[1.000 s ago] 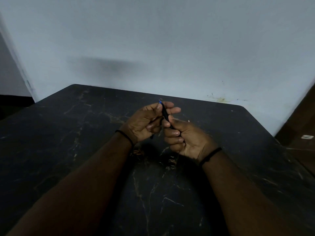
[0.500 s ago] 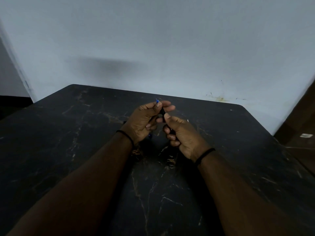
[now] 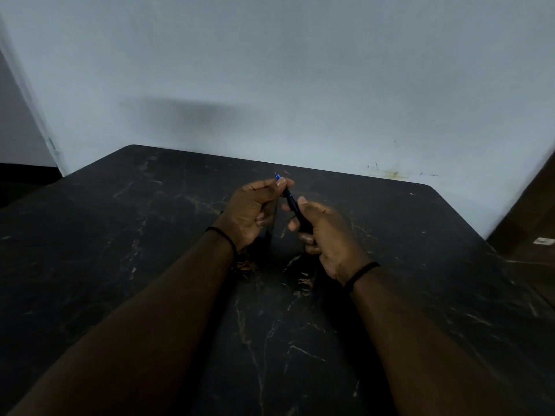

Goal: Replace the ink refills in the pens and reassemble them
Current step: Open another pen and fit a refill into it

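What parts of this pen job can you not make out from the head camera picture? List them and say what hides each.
- Lower end of the pen: head view, wrapped inside the right hand.
- What the left hand pinches beside the blue tip: head view, covered by its fingers.
- Whether a refill is inside: head view, too dark and small.
- Near edge of the table: head view, cut off by the frame.
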`<state>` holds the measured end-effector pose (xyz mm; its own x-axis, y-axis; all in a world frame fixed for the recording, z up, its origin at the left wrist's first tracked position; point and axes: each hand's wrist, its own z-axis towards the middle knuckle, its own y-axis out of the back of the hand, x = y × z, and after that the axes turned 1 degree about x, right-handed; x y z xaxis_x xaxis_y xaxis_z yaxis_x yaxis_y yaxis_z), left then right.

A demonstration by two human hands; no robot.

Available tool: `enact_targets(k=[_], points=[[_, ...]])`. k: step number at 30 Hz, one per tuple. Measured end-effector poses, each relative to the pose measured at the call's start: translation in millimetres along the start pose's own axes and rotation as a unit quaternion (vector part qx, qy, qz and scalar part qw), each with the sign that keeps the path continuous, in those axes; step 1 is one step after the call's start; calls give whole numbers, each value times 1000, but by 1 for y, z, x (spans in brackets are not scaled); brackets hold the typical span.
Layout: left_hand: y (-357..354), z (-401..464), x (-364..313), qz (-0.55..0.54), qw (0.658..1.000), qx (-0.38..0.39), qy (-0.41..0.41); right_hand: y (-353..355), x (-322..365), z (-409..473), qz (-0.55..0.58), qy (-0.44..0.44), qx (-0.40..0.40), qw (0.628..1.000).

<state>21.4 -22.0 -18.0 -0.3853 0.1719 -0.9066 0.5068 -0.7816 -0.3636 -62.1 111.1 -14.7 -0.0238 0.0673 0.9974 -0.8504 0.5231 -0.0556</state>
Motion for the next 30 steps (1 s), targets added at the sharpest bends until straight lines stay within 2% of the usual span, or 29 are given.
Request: enact_targets(k=[7, 12, 19, 30], points=[[0, -2, 0, 8, 1000, 3, -1, 2, -3, -1, -11, 27, -8, 1000], [1, -1, 2, 12, 1000, 0, 1, 1, 2, -2, -6, 4, -6, 1000], [2, -1, 2, 22, 1000, 3, 1, 3, -1, -3, -21, 26, -14, 999], [4, 2, 5, 36, 999, 18, -3, -1, 1, -2, -28, 8, -9, 1000]])
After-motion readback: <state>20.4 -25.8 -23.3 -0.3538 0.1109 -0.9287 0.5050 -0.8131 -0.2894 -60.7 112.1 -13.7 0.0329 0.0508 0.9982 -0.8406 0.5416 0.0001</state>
